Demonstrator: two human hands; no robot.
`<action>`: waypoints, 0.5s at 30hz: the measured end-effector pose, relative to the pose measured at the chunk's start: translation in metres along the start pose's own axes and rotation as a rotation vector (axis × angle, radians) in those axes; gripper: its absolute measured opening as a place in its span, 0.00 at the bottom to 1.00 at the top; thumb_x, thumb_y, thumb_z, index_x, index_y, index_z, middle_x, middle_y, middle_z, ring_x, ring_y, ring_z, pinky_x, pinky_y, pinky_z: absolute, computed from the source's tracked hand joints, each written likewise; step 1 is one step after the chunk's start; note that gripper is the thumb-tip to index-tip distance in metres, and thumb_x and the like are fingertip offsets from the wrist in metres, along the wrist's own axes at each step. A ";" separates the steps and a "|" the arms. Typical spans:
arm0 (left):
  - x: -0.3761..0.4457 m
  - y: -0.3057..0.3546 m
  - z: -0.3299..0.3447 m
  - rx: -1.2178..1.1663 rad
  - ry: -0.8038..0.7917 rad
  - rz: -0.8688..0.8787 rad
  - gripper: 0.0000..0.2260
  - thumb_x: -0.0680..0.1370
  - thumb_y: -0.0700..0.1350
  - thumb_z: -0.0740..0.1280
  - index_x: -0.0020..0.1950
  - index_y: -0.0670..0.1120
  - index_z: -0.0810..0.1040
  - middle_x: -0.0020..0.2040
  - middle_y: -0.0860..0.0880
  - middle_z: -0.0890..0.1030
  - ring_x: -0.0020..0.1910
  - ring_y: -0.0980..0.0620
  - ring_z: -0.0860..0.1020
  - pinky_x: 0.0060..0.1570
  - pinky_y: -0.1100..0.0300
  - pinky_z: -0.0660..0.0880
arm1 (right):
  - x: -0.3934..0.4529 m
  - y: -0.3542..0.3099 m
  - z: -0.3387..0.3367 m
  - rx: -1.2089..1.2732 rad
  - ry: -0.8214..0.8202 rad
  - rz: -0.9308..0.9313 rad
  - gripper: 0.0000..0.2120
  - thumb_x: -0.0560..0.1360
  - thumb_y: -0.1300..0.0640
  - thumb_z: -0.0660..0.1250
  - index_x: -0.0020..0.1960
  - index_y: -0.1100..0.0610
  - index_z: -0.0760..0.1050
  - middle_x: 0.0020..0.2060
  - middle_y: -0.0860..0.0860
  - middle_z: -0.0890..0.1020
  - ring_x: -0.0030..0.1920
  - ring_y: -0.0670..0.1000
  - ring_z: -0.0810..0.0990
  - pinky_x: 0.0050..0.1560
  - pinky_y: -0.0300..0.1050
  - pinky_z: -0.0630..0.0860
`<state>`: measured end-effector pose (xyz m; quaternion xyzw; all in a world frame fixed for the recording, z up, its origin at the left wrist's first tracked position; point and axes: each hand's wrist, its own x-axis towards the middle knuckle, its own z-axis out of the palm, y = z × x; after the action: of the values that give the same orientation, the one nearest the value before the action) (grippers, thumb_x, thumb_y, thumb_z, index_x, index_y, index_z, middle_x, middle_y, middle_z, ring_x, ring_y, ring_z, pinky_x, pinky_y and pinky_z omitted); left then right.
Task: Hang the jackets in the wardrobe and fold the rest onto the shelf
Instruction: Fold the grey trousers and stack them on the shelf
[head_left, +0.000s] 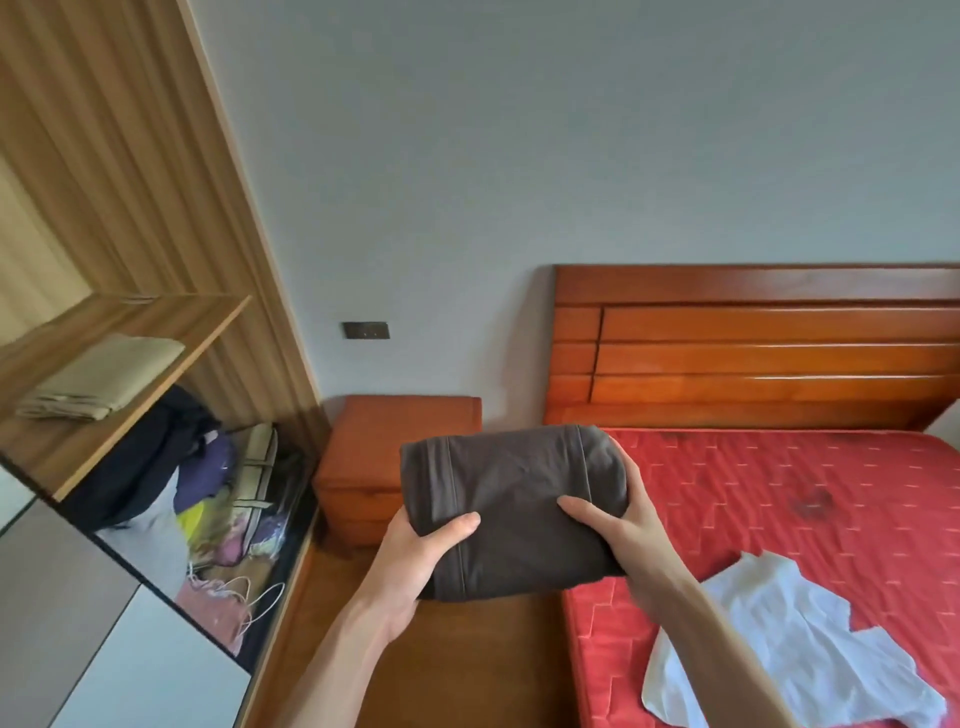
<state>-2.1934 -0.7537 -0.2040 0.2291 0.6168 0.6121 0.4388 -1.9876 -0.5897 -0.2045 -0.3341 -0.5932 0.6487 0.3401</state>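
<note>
Brown folded garment (511, 506) is carried in both hands, in the air between the bed and the wardrobe, above the floor at the bed's near left corner. Left hand (415, 566) grips its left end, thumb curled over the top, fingers hidden underneath. Right hand (618, 530) grips the right end the same way, thumb on top.

Bundle looks fully folded and compact, so my read: folding is done on this one, it only needs placing.

Wardrobe shelf (171, 332) at left already carries 1 folded beige garment (104, 379), with bare board beside it toward the front edge. Below the shelf, dark clothes (150, 457) hang or slump over a heap of mixed coloured items; can't tell if any are jackets.

Left to do: 1 white garment (779, 639) lies crumpled and unfolded on the red mattress (779, 493) near its near edge. No other loose clothes visible on the bed.
</note>
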 end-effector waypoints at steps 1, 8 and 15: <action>0.005 0.005 -0.013 0.006 0.029 0.011 0.35 0.61 0.60 0.84 0.66 0.56 0.80 0.58 0.55 0.87 0.59 0.51 0.85 0.61 0.49 0.81 | 0.010 -0.001 0.016 0.005 -0.009 -0.001 0.44 0.63 0.44 0.86 0.71 0.28 0.68 0.65 0.35 0.79 0.64 0.42 0.81 0.60 0.46 0.82; 0.032 0.032 -0.090 0.021 0.227 0.053 0.43 0.57 0.66 0.81 0.70 0.57 0.76 0.62 0.55 0.83 0.62 0.51 0.81 0.65 0.46 0.79 | 0.070 0.000 0.114 0.032 -0.063 0.095 0.46 0.60 0.41 0.87 0.73 0.43 0.70 0.60 0.43 0.85 0.58 0.46 0.86 0.53 0.44 0.85; 0.066 0.044 -0.150 -0.001 0.383 0.069 0.34 0.57 0.67 0.80 0.61 0.62 0.78 0.53 0.68 0.84 0.57 0.60 0.81 0.52 0.64 0.79 | 0.143 0.001 0.188 0.022 -0.201 0.141 0.39 0.61 0.43 0.86 0.68 0.46 0.75 0.58 0.46 0.86 0.56 0.50 0.87 0.58 0.53 0.84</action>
<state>-2.3620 -0.7762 -0.1990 0.1290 0.6804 0.6594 0.2925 -2.2232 -0.5718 -0.1959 -0.3042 -0.5923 0.7078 0.2361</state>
